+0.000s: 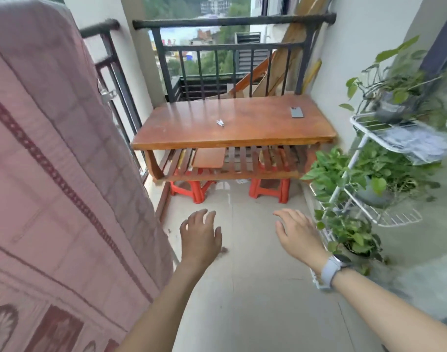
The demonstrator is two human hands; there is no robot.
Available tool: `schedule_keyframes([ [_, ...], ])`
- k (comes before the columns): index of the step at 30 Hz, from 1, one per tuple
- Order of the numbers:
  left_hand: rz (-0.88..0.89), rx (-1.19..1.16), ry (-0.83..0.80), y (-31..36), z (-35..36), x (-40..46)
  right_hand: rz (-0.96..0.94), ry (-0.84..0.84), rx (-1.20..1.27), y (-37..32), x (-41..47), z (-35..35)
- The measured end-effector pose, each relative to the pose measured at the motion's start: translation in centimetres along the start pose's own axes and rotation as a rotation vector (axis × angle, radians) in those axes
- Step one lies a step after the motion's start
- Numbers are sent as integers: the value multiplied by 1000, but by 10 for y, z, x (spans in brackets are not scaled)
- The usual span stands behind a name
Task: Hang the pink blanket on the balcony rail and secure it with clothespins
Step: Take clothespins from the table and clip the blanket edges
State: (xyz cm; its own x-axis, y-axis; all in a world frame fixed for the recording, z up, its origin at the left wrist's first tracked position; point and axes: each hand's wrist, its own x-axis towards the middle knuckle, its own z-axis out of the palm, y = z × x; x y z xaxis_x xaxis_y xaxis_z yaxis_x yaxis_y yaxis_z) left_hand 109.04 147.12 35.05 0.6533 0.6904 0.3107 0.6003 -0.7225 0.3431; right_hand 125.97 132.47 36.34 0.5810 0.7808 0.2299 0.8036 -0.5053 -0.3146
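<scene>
Head view. The pink blanket (52, 174) is seen draped over the balcony rail (100, 27) at 9 to 10 o'clock, its patterned border hanging down toward 7 o'clock. A pale clip-like object (107, 94) is seen on the rail bars just beside the blanket's edge; it cannot be told what it is. A wooden table (232, 123) is placed at 12 o'clock against the far railing (232, 21). One clothespin (220, 122) is laid near the middle of the tabletop, and a phone (297, 112) is laid toward 1 o'clock, well apart from it. Two red stools (194, 190) are set beneath the table. A white plant rack (369, 174) with leafy pots is shown at 3 o'clock. The left hand (200, 237) and right hand (298, 235) are extended at 6 o'clock above the floor, fingers spread and relaxed, nothing held. A wristwatch (333, 269) is worn on the right wrist.
</scene>
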Motion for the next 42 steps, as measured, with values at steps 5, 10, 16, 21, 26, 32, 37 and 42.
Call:
schedule_keyframes([
  [5, -55, 46, -50, -37, 28, 117, -45, -69, 14, 5, 126, 33],
  [10, -123, 31, -55, -75, 84, 233, -52, -101, 96, 15, 260, 84],
  [16, -190, -27, -200, -120, 155, 379, 3, -258, 135, 30, 413, 154],
  [21, -254, -43, -246, -154, 195, 487, 49, -308, 175, 36, 528, 185],
  [26, -357, -67, -303, -176, 240, 563, 95, -395, 210, 47, 635, 233],
  [32, -459, 26, -503, -193, 306, 628, 158, -465, 180, 69, 765, 311],
  [37, -524, 57, -624, -194, 338, 666, 214, -572, 152, 76, 845, 350],
  [42, -619, 78, -642, -202, 352, 686, 178, -655, 113, 66, 886, 376],
])
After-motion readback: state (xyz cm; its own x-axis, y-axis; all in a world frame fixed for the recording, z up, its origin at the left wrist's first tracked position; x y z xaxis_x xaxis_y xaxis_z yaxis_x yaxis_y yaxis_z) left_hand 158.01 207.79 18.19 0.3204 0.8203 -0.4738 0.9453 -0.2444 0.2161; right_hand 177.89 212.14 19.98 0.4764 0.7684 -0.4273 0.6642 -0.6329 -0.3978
